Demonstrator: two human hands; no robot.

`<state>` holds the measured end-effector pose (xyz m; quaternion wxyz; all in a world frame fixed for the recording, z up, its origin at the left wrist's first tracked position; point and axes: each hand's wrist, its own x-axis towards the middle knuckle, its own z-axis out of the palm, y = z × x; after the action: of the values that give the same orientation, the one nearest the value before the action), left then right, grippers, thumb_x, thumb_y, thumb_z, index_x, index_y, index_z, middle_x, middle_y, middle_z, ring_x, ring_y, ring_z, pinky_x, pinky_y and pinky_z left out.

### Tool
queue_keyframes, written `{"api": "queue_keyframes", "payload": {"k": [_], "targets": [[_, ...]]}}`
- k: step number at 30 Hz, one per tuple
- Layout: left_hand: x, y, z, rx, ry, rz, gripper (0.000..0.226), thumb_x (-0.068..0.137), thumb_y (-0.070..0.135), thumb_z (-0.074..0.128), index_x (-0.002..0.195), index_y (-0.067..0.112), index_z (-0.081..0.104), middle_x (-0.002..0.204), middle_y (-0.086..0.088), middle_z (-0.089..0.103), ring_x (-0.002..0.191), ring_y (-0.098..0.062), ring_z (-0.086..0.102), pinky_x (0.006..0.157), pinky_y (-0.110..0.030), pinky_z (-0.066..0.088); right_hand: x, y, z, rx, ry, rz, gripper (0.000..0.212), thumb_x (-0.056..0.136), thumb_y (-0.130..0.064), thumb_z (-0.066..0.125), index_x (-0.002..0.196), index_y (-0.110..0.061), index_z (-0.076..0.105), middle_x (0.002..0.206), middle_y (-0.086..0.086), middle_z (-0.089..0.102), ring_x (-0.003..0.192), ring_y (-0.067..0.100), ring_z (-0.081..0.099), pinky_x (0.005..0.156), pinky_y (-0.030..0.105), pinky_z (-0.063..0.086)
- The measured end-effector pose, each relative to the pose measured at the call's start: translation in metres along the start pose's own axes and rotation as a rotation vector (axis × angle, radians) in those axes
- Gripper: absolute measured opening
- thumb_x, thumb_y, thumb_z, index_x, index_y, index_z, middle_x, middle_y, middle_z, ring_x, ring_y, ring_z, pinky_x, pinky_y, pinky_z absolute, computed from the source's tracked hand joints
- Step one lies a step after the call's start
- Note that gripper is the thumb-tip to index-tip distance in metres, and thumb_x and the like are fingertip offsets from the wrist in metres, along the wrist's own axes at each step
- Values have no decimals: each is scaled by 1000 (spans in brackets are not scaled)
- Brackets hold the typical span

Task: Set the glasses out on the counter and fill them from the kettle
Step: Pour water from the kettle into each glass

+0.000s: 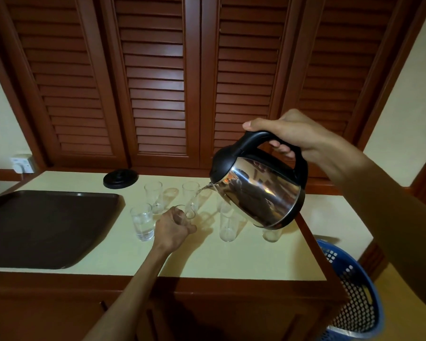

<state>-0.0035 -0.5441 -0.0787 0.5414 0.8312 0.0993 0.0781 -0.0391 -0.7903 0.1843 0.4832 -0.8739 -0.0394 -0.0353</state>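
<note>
A steel kettle (261, 190) with a black lid and handle is tilted to the left above the pale counter (207, 257). My right hand (293, 134) grips its handle. A thin stream of water runs from the spout into a clear glass (186, 214), which my left hand (174, 228) holds on the counter. Left of it stands a glass with water (142, 221). Empty glasses stand behind (153, 195) (190, 190) and to the right (228, 223). Another glass (271, 234) is mostly hidden under the kettle.
A dark brown tray (42, 227) lies on the counter's left part. The black kettle base (120, 178) sits at the back near the louvred wooden doors (158, 82). A wall socket (22, 164) is at far left. A blue perforated basket (352, 291) stands on the floor to the right.
</note>
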Motion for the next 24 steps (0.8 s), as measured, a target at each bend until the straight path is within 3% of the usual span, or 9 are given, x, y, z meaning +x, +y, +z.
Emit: {"api": "queue_keyframes", "payload": {"k": [4, 8, 12, 17, 21, 24], "targets": [[0, -6, 2, -2, -4, -2, 38, 50, 25, 76, 81, 8, 62, 71, -5, 72, 64, -17, 63, 64, -36, 54, -1, -4, -6, -1, 27, -7, 46, 75, -56, 82, 54, -18, 67, 49, -6, 48, 39, 8, 37, 42, 23, 29], [-6, -3, 3, -5, -15, -4, 33, 63, 17, 81, 86, 4, 62, 72, -6, 69, 65, -20, 60, 56, -29, 44, -3, -9, -12, -2, 30, -14, 41, 75, -56, 82, 67, -17, 69, 51, -6, 50, 41, 8, 37, 41, 22, 28], [-6, -5, 2, 11, -21, -21, 32, 61, 17, 81, 85, 4, 64, 84, -11, 74, 76, -26, 69, 58, -29, 46, -3, -13, -16, -5, 44, -16, 45, 73, -57, 82, 78, -14, 73, 51, -6, 49, 40, 7, 37, 40, 21, 28], [-11, -4, -1, 25, -45, -14, 27, 67, 22, 79, 85, 10, 62, 81, -9, 72, 67, -18, 63, 56, -27, 44, -4, -17, -18, -1, 45, -49, 44, 75, -55, 82, 59, -19, 64, 49, -6, 48, 39, 8, 36, 40, 22, 27], [-13, -1, -2, 12, -37, -10, 40, 58, 34, 71, 88, 9, 63, 83, -5, 74, 71, -20, 67, 58, -29, 46, -4, -19, -20, -5, 56, -52, 45, 75, -57, 82, 59, -20, 63, 50, -6, 48, 40, 8, 37, 41, 23, 28], [-14, 4, -1, -27, -41, -15, 36, 63, 25, 76, 89, 5, 63, 77, -2, 70, 68, -20, 63, 59, -29, 47, -3, -20, -20, -9, 60, -50, 45, 74, -58, 81, 64, -18, 63, 50, -6, 47, 40, 8, 37, 40, 21, 27]]}}
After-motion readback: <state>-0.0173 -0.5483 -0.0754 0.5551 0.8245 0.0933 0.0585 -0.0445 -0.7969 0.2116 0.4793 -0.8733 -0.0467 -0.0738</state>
